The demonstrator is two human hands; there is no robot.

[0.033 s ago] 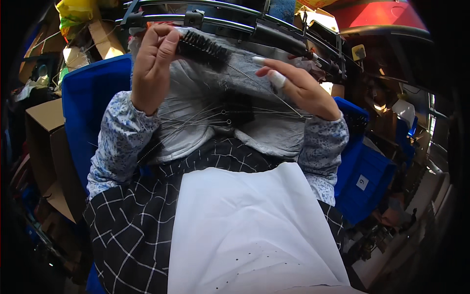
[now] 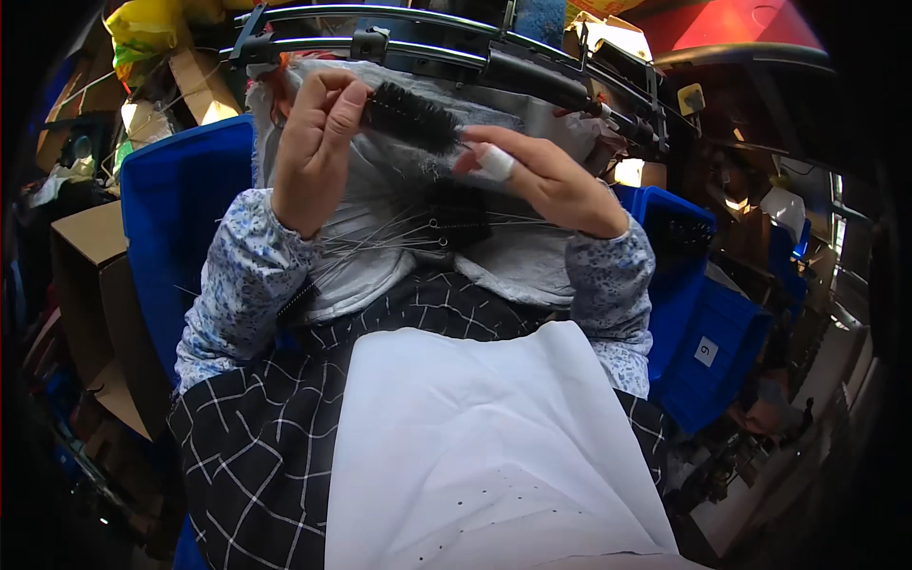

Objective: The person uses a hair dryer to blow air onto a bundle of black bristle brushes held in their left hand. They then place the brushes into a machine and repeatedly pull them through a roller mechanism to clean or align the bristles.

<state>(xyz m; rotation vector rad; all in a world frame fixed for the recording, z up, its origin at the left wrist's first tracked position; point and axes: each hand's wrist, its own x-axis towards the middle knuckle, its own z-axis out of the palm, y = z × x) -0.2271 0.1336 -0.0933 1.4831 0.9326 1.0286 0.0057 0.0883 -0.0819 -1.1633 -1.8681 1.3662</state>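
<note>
A black-bristled wire brush (image 2: 410, 118) is held up between my hands, sloping down to the right. My left hand (image 2: 321, 142) pinches its left tip between thumb and fingers. At the other end, where the bristles give way to the wire stem, the fingers of my right hand (image 2: 551, 176) close on the brush; white tape wraps one of them. The stem beyond is hidden behind that hand. Below, several thin wire stems (image 2: 366, 237), two ending in small loops, lie across a grey cloth (image 2: 356, 285) in front of my lap, beside dark bristles (image 2: 461, 211).
Metal rails (image 2: 427, 49) of a machine run across the far side. A blue bin (image 2: 185, 180) stands on the left next to an open cardboard box (image 2: 90, 285). On the right are a blue crate (image 2: 717, 342) and another blue bin holding dark bristly things (image 2: 686, 233).
My right hand has moved left and up to the bristle end of the brush, its fingers now closed there. My left hand has shifted slightly right and down with the brush.
</note>
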